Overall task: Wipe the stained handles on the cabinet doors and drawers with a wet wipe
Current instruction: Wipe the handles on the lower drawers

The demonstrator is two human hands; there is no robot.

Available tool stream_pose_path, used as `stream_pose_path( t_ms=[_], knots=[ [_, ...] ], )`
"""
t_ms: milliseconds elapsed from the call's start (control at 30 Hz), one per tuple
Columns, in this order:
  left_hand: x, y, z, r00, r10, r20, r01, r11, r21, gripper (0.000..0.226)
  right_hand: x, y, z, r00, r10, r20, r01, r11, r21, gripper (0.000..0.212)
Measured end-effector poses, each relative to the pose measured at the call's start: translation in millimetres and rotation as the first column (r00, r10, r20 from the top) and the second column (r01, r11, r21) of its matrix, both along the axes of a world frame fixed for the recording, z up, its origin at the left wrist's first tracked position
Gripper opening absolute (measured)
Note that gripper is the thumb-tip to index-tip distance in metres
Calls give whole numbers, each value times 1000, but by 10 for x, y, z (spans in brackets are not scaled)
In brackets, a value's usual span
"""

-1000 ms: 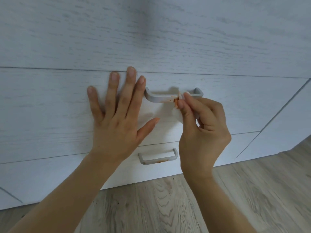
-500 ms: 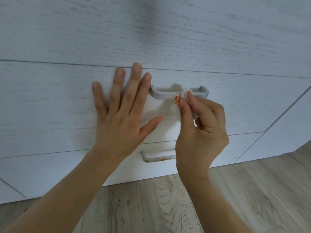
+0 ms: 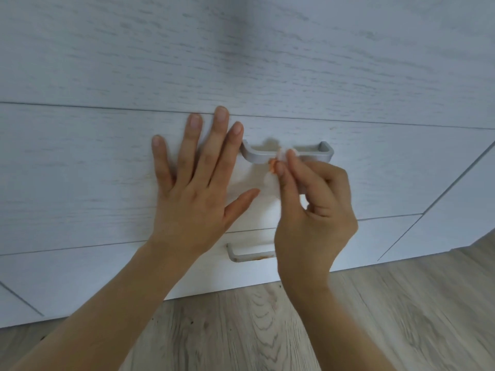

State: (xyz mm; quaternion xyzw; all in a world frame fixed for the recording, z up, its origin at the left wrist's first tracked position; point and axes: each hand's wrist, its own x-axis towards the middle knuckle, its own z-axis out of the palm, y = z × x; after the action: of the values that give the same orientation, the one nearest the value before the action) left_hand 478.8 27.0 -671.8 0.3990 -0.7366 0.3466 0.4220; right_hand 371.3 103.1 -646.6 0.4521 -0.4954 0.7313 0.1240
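While the left hand (image 3: 187, 199) lies flat on the drawer front (image 3: 80, 183), the right hand (image 3: 316, 210), pinching the wet wipe (image 3: 273, 170), should rub firmly along the upper handle (image 3: 257, 156).

1. Pale grey-brown wood-grain plank floor (image 3: 401, 317) fills the lower part of the view, with plank seams running away from the camera.
2. Darker knots and curved grain marks show in the boards near the centre bottom.
3. A few small dark specks (image 3: 191, 322) lie on the floor close to the foot of the white furniture.
4. A soft grey vertical shadow band (image 3: 235, 36) crosses the whitewashed wood-grain panel at the top of the view.
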Motion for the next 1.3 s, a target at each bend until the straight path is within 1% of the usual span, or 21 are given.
stream_pose_path(
  t_ms=[67,167,267,367,467,567,600,633,700,767,800,900,1033,1167,1233,1300],
  knots=[
    [-4,8,5,1000,-6,2,6,1000,-1,74,11,-13,-1,999,-16,-37,16,1000,2,20],
    [14,2,17,1000,-2,8,2,1000,7,74,-13,-21,-4,999,-35,16,35,999,-15,18],
    [6,12,2,1000,3,7,-3,1000,6,74,-34,0,8,999,-35,-32,35,999,1,18],
    [-8,0,12,1000,2,-3,-2,1000,4,73,-55,-6,8,998,-53,-14,53,999,13,18],
    [-3,-4,-15,1000,1,-8,-1,1000,-8,73,-27,33,11,996,-43,-74,46,998,35,17],
    [17,-2,-11,1000,6,12,-6,1000,-18,72,-98,39,-7,996,-80,28,80,997,4,18],
    [24,-2,-4,1000,6,12,-5,1000,-17,71,-102,33,-12,995,-87,38,87,996,2,20],
    [26,-3,-2,1000,5,10,-5,1000,-16,71,-84,26,-15,996,-89,21,89,996,14,23],
    [20,-1,-5,1000,9,4,-9,1000,-16,70,-9,7,-16,996,-62,-61,65,997,44,25],
    [15,-3,-9,1000,13,-4,-13,1000,-21,69,52,-9,-5,987,-32,-155,40,998,52,23],
    [14,-5,-11,1000,10,-7,-10,1000,-21,69,57,-13,0,985,-35,-167,43,998,48,22],
    [18,-14,-10,1000,18,0,-18,999,-28,68,66,-26,5,996,-43,-74,45,999,15,21],
    [18,-7,-14,1000,16,-3,-16,999,-28,67,75,-11,10,994,-29,-109,33,999,32,19],
    [38,-6,-14,1000,16,3,-16,1000,-26,69,-70,48,-14,994,-83,65,84,996,-14,17],
    [40,-4,-18,1000,13,6,-13,999,-29,68,-48,60,-17,995,-79,61,81,996,-27,17],
    [36,-7,-17,1000,12,2,-12,999,-36,68,18,19,-14,998,-57,3,57,998,-19,17]
  ],
)
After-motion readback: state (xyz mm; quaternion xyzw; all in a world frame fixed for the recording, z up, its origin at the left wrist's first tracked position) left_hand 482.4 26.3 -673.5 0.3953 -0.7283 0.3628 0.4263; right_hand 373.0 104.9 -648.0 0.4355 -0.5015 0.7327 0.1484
